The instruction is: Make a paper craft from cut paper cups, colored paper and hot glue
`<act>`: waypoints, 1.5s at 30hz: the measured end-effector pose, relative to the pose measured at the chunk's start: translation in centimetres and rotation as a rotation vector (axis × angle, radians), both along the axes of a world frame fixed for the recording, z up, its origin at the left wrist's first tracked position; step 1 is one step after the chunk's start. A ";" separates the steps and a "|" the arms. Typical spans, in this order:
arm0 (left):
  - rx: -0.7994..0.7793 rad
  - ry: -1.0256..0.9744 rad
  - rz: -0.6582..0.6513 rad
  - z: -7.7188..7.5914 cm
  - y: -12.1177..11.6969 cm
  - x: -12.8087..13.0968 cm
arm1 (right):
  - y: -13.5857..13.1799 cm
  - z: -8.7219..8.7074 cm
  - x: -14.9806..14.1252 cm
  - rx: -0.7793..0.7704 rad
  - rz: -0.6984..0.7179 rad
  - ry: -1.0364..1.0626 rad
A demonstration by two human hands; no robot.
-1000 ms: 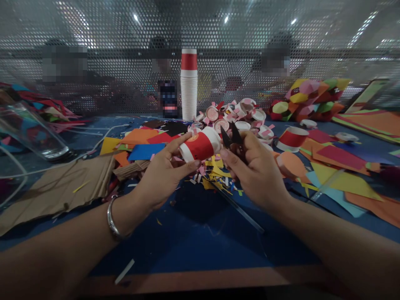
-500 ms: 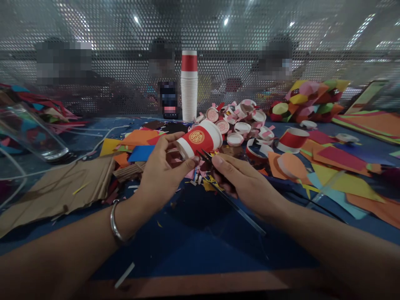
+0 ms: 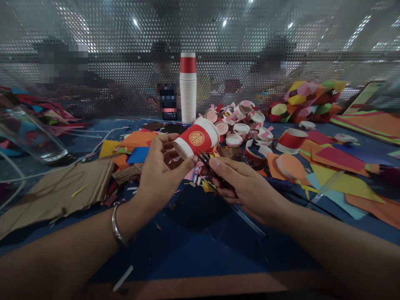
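A red and white paper cup (image 3: 196, 137) with a round gold print lies tilted in my left hand (image 3: 164, 171), its rim end pointing up and right. My left fingers go round the far side of the base and the thumb presses on the near side. In my right hand (image 3: 240, 179) is a dark pair of scissors (image 3: 206, 160), its blades at the cup's lower side close to my left thumb. Whether the blades touch the cup I cannot tell. Below the hands lie many small paper scraps (image 3: 198, 177).
A tall stack of paper cups (image 3: 188, 96) stands at the back. Cut cup pieces (image 3: 240, 121) are heaped beside it. Cardboard (image 3: 59, 196) and a glass vessel (image 3: 37, 133) are at left; coloured paper (image 3: 340, 158) and a red cup ring (image 3: 291, 141) at right. A perforated screen (image 3: 218, 37) rises behind.
My left hand has turned the cup so its gold print faces me. My right hand has lowered the scissors to the cup's underside, and their blades have come closer together.
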State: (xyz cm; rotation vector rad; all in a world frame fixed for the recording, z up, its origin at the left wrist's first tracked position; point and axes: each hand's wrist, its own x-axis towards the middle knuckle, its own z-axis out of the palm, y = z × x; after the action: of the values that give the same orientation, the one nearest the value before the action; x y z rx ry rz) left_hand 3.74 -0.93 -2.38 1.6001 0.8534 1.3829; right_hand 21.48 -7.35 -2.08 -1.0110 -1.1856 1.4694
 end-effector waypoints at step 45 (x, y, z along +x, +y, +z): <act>-0.006 0.013 -0.104 0.7 -1.6 0.5 | -0.4 0.6 -0.4 0.001 -0.059 0.082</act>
State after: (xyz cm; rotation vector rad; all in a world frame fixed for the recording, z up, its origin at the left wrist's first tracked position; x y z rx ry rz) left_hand 4.23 -2.56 -1.72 1.6276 0.7700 1.2973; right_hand 21.10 -7.77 -1.49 -0.9679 -1.0894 1.4496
